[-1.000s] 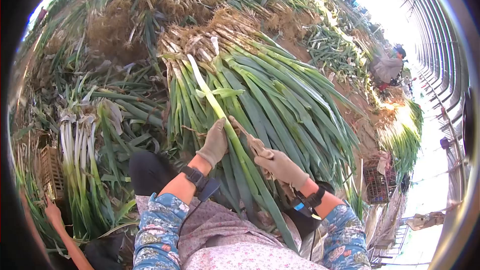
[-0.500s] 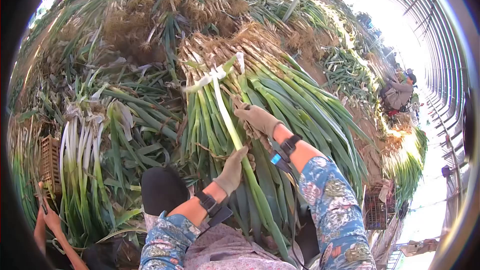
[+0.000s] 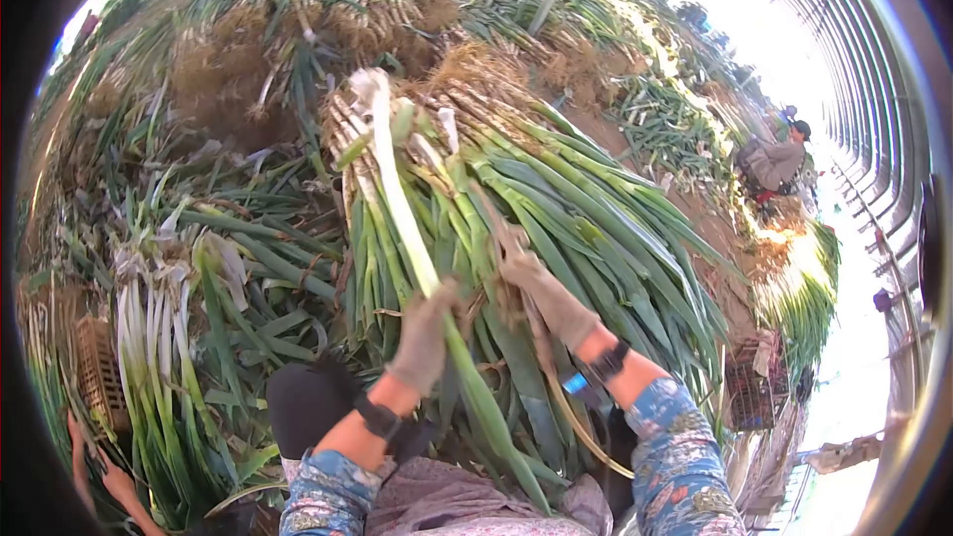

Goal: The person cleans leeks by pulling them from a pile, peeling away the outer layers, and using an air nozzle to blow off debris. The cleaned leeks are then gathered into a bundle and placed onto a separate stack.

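Note:
My gloved left hand [image 3: 425, 333] is wrapped round one long green onion [image 3: 402, 208], its white end pointing up and away and its green leaves running down toward my lap. To its right, my gloved right hand [image 3: 544, 293] is closed on a thin brownish strip of leaf that hangs down in a curve. Both hands are over a large heap of green onions [image 3: 586, 199], whose roots lie at the far side.
Peeled onions [image 3: 154, 337] stand at the left beside a brown crate [image 3: 99, 367], with another person's hands [image 3: 119, 481] near it. At the right are a dark crate [image 3: 751, 392], more onions [image 3: 799, 288] and a seated person [image 3: 772, 161].
My right hand has moved down and to the right, pulling a strip away from the stalk. My left hand has moved left and up with the onion, whose white end now shows bare.

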Demonstrator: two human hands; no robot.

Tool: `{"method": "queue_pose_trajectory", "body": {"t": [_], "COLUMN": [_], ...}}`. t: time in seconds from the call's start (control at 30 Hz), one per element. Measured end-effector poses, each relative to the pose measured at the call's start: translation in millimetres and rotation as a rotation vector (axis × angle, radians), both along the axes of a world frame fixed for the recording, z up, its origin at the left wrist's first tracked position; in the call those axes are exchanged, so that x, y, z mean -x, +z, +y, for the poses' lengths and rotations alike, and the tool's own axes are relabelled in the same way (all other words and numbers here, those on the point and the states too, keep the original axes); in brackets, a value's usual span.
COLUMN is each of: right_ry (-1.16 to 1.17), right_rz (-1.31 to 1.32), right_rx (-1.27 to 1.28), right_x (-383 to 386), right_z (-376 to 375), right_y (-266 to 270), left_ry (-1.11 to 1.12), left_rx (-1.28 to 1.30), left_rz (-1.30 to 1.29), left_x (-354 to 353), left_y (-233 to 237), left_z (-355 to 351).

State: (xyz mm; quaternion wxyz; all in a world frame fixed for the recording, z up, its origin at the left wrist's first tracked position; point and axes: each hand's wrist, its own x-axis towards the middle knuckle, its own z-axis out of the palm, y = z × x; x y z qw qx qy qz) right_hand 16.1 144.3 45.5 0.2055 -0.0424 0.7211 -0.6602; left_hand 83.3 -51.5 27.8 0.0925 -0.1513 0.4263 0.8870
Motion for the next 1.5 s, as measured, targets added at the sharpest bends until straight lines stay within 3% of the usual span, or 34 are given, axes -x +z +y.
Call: {"method": "queue_pose_trajectory", "body": {"t": [0.07, 0.1, 0.2, 0.3, 0.4, 0.43, 0.53, 0.63, 0.77, 0.83, 0.93, 1.07, 1.2, 1.23, 1.33, 1.4, 1.5], "right_ry": [0.006, -0.087, -0.258, -0.23, -0.222, -0.257, -0.302, -0.326, -0.453, -0.348, -0.302, -0.171, -0.336, -0.393, -0.313, -0.341, -0.36], "right_rz": [-0.306, -0.338, -0.414, -0.448, -0.444, -0.459, -0.502, -0.487, -0.428, -0.434, -0.405, -0.465, -0.591, -0.523, -0.382, -0.453, -0.301], "right_rx": [-0.007, 0.044, 0.168, 0.236, 0.317, 0.381, 0.482, 0.588, 0.558, 0.505, 0.384, 0.166, 0.158, 0.236, 0.285, 0.353, 0.328], "right_x": [-44.9, -62.5, -106.1, -139.5, -156.6, -163.9, -180.9, -189.7, -226.5, -240.3, -258.5, -273.2, -271.4, -274.2, -275.9, -278.3, -284.6], "right_z": [28.1, 44.2, 85.3, 109.1, 120.6, 119.6, 126.0, 138.9, 146.9, 160.8, 187.2, 187.1, 177.4, 181.3, 174.8, 163.9, 168.3], "right_y": [35.2, 41.8, 52.5, 54.2, 60.7, 61.6, 45.9, 30.3, 30.3, 31.2, 34.5, 47.0, 53.1, 40.8, 46.4, 67.2, 73.8], "left_ry": [-0.014, -0.003, -0.072, -0.231, 0.014, 0.157, -0.027, -0.255, -0.308, -0.385, -0.442, -0.266, -0.23, -0.195, -0.197, -0.181, -0.067], "left_rx": [0.054, 0.112, 0.635, 1.5, 1.802, 1.837, 1.815, 1.758, 1.773, 1.755, 1.269, 1.344, 0.986, 0.951, 0.941, 0.621, 0.23], "left_rz": [0.039, -0.08, 0.174, 0.134, 0.269, 0.435, 0.468, 0.102, 0.097, 0.023, -0.048, 0.226, 0.015, 0.021, -0.02, 0.049, 0.088], "left_x": [36.4, 49.5, 65.1, 57.7, 73.0, 81.5, 125.0, 167.2, 169.7, 180.7, 192.7, 189.7, 204.9, 191.6, 196.2, 184.3, 152.2], "left_y": [-18.9, -22.9, -96.8, -50.6, -31.0, -24.6, -20.5, -15.3, -24.1, -22.8, -45.7, -59.7, -76.6, -55.1, -60.1, -54.9, -39.8], "left_z": [-19.1, -20.2, -19.1, -21.5, -17.4, -14.1, 14.3, 46.8, 51.8, 44.0, 33.5, 40.5, 57.9, 63.4, 61.4, 56.1, 53.3]}}
